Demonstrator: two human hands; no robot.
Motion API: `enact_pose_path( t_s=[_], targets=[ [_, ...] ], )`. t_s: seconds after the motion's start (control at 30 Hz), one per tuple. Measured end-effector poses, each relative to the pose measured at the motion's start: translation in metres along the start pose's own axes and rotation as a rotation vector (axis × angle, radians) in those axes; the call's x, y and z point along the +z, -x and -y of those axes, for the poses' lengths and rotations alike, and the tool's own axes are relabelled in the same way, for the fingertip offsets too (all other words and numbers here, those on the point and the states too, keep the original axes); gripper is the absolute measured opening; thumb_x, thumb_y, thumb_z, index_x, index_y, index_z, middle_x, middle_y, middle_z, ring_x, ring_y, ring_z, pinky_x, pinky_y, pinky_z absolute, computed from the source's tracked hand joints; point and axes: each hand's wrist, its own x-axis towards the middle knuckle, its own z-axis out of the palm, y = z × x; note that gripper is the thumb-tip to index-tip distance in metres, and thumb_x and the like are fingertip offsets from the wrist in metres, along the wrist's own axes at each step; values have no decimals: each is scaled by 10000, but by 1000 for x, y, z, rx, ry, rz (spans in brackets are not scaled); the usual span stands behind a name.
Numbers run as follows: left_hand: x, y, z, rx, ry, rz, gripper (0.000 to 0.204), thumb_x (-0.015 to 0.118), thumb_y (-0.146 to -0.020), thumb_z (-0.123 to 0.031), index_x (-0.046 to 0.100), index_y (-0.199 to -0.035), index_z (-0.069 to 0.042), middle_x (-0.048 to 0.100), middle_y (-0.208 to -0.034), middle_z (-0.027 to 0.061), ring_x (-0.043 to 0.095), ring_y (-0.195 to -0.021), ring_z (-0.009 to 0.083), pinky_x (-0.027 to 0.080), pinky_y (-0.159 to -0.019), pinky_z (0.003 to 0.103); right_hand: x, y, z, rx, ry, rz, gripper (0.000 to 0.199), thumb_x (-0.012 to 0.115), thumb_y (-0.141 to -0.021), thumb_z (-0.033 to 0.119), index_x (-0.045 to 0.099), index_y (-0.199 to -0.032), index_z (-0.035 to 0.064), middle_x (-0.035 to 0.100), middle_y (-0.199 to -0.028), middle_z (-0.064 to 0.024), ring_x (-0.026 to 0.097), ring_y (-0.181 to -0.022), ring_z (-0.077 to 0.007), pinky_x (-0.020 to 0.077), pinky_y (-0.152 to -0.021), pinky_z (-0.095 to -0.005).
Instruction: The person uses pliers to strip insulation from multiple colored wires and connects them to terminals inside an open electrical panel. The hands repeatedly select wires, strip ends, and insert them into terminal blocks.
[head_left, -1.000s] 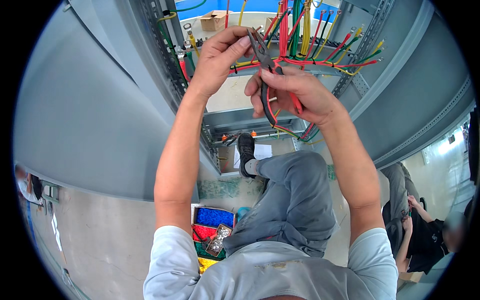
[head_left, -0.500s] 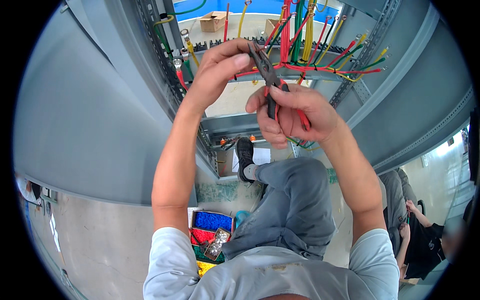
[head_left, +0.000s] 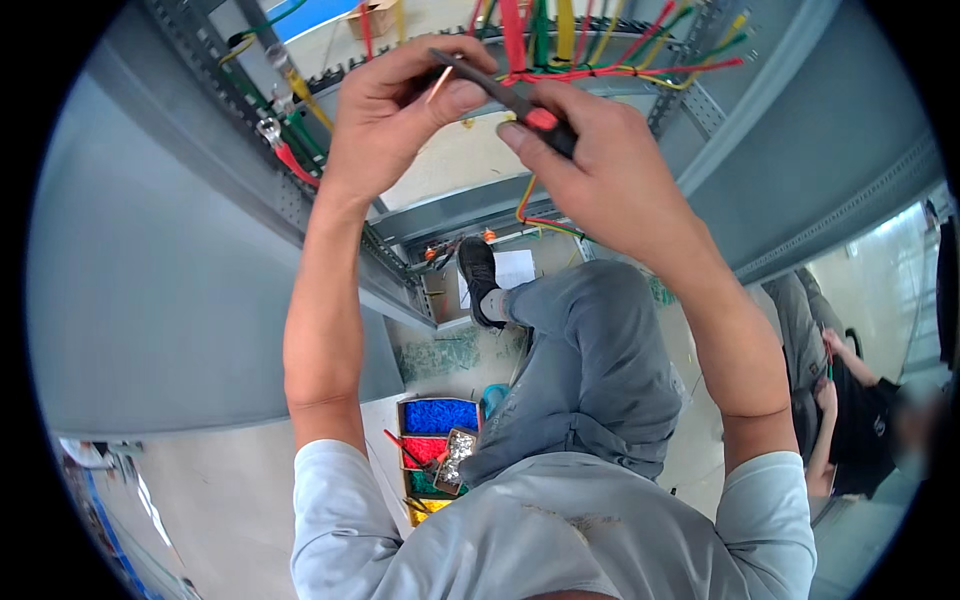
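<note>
Both hands are up high, near the top middle of the frame. The right hand (head_left: 600, 170) is curled tight around a tool with red and black handles (head_left: 525, 105), maybe a pair of pliers, though the tip is hard to see. The tool slants up to the left, and its dark front end reaches the left hand (head_left: 395, 110). The left hand's fingers (head_left: 455, 95) are pinched close on the tip of the tool and on a thin bare wire end (head_left: 437, 85) that sticks out just beside the thumb.

Behind the hands, at the top of the frame, a bunch of red, green and yellow wires (head_left: 600, 70) runs across a grey metal cabinet frame (head_left: 770, 120). More wires with metal ends (head_left: 285, 140) hang at the upper left.

Low in the middle, beside the person's grey trouser leg (head_left: 590, 370), a small box of blue, red and yellow bits (head_left: 435, 440) sits on the floor. Another person (head_left: 860, 400) is at the right edge.
</note>
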Motion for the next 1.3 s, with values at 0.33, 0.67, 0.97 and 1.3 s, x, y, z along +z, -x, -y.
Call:
enact_pose_path(
  t_s=[0.33,0.67,0.97,1.3],
  targets=[
    [-3,5,0,-30,-16,-25,372,722,-902,-164,688,-1239,-9,668,-1154,41,576,-1062,125,470,-931,287,2,3,4,48,126,132,310,606,-983,288,623,-1068,-10,690,-897,-223,664,-880,-433,508,-780,-517],
    [-5,10,0,-64,-8,-5,433,702,-848,-218,692,-1222,0,634,-1075,24,543,-970,110,440,-848,266,4,5,16,21,208,121,298,580,-1001,271,606,-1078,-15,690,-902,-236,675,-883,-439,522,-779,-541],
    [-3,14,15,4,-9,-8,434,649,-990,-256,616,-1297,49,629,-1033,58,573,-1008,157,465,-922,334,4,2,21,95,157,181,327,592,-994,291,600,-1088,-22,685,-870,-256,671,-872,-454,509,-779,-546],
    [0,19,30,118,118,-66,370,595,-1033,-222,628,-1277,53,651,-970,98,606,-947,195,481,-875,349,17,-5,18,475,-816,624,233,641,-1013,260,531,-938,69,432,-691,36,424,-610,-103,334,-528,-293]
  ],
)
